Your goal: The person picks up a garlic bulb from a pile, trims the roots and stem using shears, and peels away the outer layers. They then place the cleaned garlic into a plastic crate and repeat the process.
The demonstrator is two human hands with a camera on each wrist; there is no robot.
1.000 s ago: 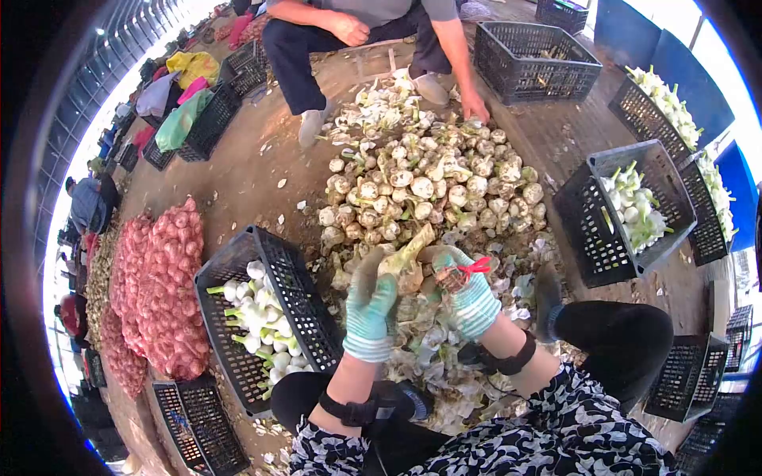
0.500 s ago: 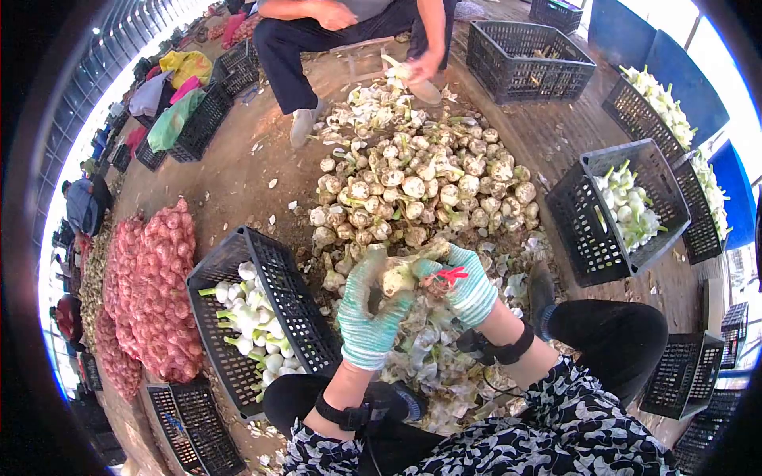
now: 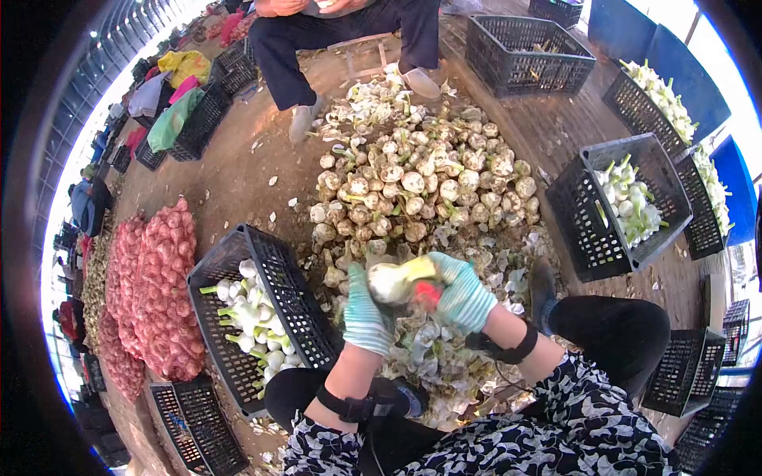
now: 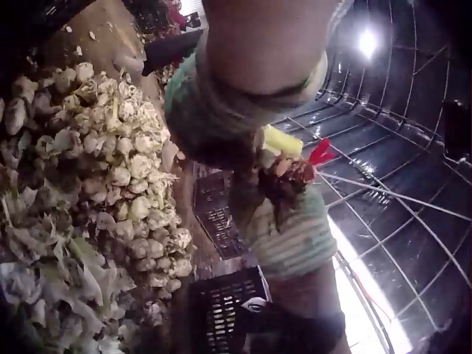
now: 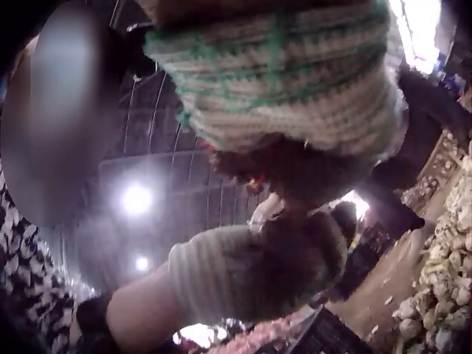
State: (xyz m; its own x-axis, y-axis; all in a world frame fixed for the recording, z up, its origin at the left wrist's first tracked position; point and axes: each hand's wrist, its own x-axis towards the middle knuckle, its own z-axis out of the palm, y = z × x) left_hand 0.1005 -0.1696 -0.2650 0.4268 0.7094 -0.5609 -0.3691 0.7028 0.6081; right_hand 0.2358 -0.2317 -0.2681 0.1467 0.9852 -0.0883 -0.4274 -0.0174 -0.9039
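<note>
A pale garlic bulb (image 3: pixel 386 283) with a yellow-green stem (image 3: pixel 419 268) is held between both hands over the heap. My gloved left hand (image 3: pixel 365 313) grips the bulb from the left, thumb side up. From the right, my gloved right hand (image 3: pixel 464 293) holds the stem. A red tie (image 3: pixel 429 295) sits on the right hand's finger side, blurred here; in the left wrist view the tie (image 4: pixel 321 153) hangs from a brownish wrap (image 4: pixel 291 177) on that hand. The right wrist view shows the striped right glove (image 5: pixel 287 88) above the left glove (image 5: pixel 236 273); the bulb is mostly hidden there.
Unpeeled garlic (image 3: pixel 429 182) is heaped ahead, with loose skins (image 3: pixel 429 357) below the hands. A black crate (image 3: pixel 305 293) of white garlic stands left, another crate (image 3: pixel 579 226) right. Red net sacks (image 3: pixel 163 289) lie far left. A seated person (image 3: pixel 341 47) faces me.
The bulb's dirty outer layer has given way to a white surface, and its stem has swung toward the right hand. Across the heap, the other person has lifted garlic from the pile to chest height.
</note>
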